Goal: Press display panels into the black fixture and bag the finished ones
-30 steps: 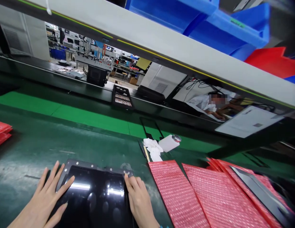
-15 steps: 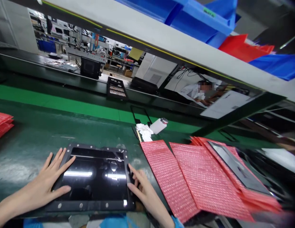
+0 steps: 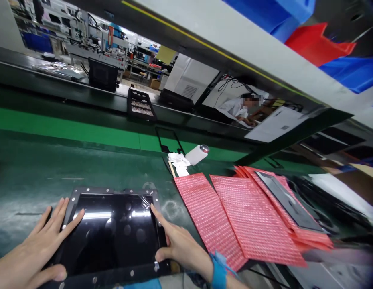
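A black framed panel with a glossy dark screen (image 3: 114,233) lies on the green table at the near edge, with round metallic spots along its frame. My left hand (image 3: 43,245) rests on the panel's left side, fingers spread and thumb near the lower left corner. On the right side, my right hand (image 3: 177,241) touches the frame, its index finger at the upper right corner and its thumb near the lower right; the other fingers are partly hidden. A blue band circles the right wrist.
Red bubble bags (image 3: 255,216) lie to the right, a grey panel (image 3: 290,200) on top. Behind them are a white bottle (image 3: 197,155), crumpled white tissue (image 3: 179,161) and a black tray (image 3: 141,105). A shelf with blue bins (image 3: 264,14) hangs overhead. A person sits beyond.
The view has shifted. My right hand has moved further over the panel's right edge, its index finger now at the upper corner. My left hand stays spread on the left side.
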`<state>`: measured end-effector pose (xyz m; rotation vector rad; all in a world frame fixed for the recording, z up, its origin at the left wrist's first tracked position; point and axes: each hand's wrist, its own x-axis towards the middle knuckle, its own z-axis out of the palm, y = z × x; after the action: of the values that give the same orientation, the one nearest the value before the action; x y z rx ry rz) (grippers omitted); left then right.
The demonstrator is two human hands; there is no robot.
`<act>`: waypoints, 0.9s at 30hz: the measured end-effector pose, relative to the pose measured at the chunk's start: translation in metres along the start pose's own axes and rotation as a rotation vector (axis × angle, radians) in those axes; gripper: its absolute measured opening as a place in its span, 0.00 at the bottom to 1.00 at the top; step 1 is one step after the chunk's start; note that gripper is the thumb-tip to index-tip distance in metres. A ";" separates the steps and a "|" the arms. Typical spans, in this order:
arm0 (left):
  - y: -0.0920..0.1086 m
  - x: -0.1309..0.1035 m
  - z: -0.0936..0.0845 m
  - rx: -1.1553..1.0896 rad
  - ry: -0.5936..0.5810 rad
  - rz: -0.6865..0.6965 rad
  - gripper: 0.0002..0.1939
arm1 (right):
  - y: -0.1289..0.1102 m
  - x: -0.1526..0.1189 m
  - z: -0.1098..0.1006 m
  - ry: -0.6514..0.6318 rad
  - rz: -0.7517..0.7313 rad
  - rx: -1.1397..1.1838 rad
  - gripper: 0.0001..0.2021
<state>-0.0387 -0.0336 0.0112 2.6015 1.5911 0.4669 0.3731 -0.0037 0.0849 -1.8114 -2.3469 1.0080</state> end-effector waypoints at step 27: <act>0.066 -0.017 0.001 0.078 0.134 -0.193 0.52 | -0.063 0.082 0.011 0.398 -0.620 -0.018 0.19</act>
<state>0.0109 -0.0787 0.0202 2.4826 1.9163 0.5872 0.2874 0.0547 0.0772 -1.0255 -2.3941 0.4913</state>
